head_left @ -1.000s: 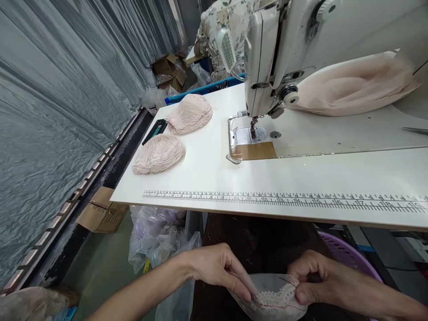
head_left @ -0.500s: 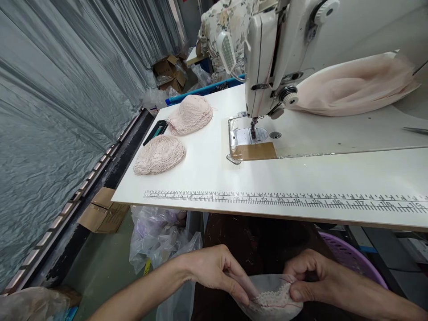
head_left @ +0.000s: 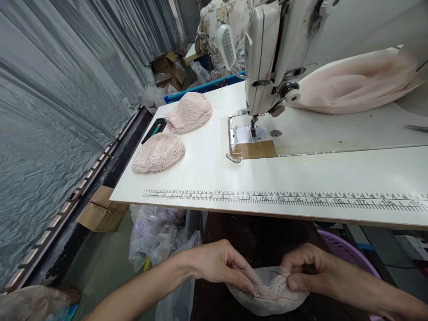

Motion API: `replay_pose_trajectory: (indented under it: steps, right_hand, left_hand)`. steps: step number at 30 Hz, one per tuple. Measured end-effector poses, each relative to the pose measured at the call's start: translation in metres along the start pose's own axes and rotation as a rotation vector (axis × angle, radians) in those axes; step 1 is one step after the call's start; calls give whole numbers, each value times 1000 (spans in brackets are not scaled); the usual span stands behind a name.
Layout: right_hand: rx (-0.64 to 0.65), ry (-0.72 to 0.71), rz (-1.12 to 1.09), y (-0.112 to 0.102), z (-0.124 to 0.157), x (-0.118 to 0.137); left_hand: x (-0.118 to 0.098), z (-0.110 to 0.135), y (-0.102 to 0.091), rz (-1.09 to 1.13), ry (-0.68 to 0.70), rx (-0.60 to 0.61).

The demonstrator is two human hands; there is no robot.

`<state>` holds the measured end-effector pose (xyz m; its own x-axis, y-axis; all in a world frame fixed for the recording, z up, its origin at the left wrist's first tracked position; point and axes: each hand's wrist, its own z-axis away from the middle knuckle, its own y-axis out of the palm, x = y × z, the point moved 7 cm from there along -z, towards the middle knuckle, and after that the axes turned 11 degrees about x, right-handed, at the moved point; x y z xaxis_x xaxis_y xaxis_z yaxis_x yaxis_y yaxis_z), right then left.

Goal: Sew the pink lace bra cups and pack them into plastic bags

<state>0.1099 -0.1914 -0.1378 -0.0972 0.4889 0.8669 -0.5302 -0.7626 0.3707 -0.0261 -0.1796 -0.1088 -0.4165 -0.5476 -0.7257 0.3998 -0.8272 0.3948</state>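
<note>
Below the table edge, over my lap, I hold a sheer pale lace bra cup piece (head_left: 267,298) with a scalloped lace border and a red stitched line. My left hand (head_left: 227,267) pinches its left side between thumb and fingers. The right side is gripped by my right hand (head_left: 307,272), thumb on top. On the white sewing table (head_left: 200,178) a lace cup stack (head_left: 158,153) lies at the left front, and another lace cup stack (head_left: 190,112) sits just behind it. The sewing machine (head_left: 262,58) stands beyond my hands, its needle over the metal plate.
Pale pink fabric (head_left: 354,84) lies under the machine arm. A dark box (head_left: 154,129) rests beside the lace stacks. Metal tweezers or scissors tips (head_left: 416,128) show at the right. Under the table are plastic bags (head_left: 157,232), a purple basket (head_left: 347,254) and a cardboard box (head_left: 100,209).
Both hands have risen slightly with the lace piece, which now shows more of its lower edge. The grip of each hand stays much the same.
</note>
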Motion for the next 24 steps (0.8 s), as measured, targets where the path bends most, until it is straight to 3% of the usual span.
replay_pose_trajectory:
  steps: [9, 20, 24]
  right_hand:
    - [-2, -98, -150, 7, 7, -1]
    - [-275, -66, 201, -3, 6, 1]
    - [-320, -106, 226, -4, 8, 6]
  left_hand:
    - [4, 11, -10, -15, -12, -56]
    - [4, 13, -11, 5, -26, -122]
    - [4, 13, -15, 32, -8, -251]
